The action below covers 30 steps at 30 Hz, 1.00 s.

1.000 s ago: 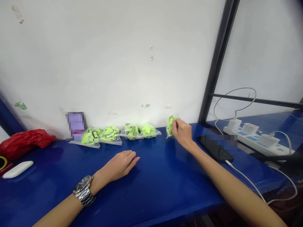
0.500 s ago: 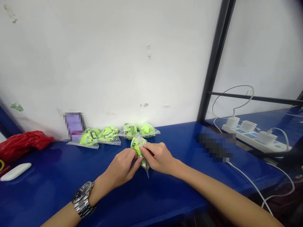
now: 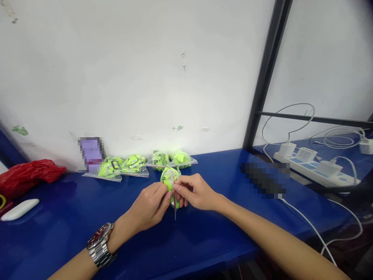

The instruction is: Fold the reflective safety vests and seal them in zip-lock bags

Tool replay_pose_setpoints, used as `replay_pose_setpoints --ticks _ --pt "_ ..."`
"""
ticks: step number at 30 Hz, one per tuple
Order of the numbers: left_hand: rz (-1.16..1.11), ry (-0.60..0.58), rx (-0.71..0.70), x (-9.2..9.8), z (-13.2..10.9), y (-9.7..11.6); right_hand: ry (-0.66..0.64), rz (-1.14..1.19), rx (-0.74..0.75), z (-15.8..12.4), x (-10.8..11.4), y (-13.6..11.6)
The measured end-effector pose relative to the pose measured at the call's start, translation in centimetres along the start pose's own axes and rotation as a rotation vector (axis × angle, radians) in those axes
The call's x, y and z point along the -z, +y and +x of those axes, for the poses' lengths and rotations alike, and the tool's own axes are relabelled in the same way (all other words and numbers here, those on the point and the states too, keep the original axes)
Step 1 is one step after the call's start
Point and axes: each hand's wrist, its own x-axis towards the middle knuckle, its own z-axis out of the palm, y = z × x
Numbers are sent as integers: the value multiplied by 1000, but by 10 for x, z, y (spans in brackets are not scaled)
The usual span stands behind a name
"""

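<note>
A small clear zip bag of neon-green items (image 3: 169,177) is held upright over the blue table (image 3: 204,229), a little in front of the wall. My left hand (image 3: 148,208), with a steel watch on the wrist, pinches the bag's edge from the left. From the right, my right hand (image 3: 194,191) pinches the same edge, thumb and forefinger together at the bag's red seal strip. Both hands are closed on the bag and their fingertips nearly touch.
Several more bags of neon-green items (image 3: 136,165) lie in a row against the white wall. A red plastic bag (image 3: 27,177) and a white oblong object (image 3: 19,209) sit at the left. A black post (image 3: 264,77), power strip with chargers (image 3: 311,165) and white cables stand right.
A second ago my right hand picked the bag up near the post while the left lay flat. The bag came to the middle, and now both hands pinch its edge.
</note>
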Motion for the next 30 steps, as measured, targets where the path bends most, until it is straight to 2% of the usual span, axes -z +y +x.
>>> replay_pose_setpoints --ticks 10,13,17,21,23,27,30 --pt "117 -12 -30 0 1 2 7 62 -29 1 -2 4" --pt "220 37 -73 -2 1 3 19 19 -20 1 -2 1" --pt "273 85 -63 -6 2 10 41 -228 85 1 -6 -2" --pt "282 112 -85 -8 3 16 187 -651 276 4 -11 1" --pt "358 163 -95 -6 1 11 250 -815 321 4 -9 3" --pt "509 278 -52 7 -8 -7 404 -847 257 3 7 4" --pt "426 253 18 13 -13 -12 324 -778 302 2 11 3"
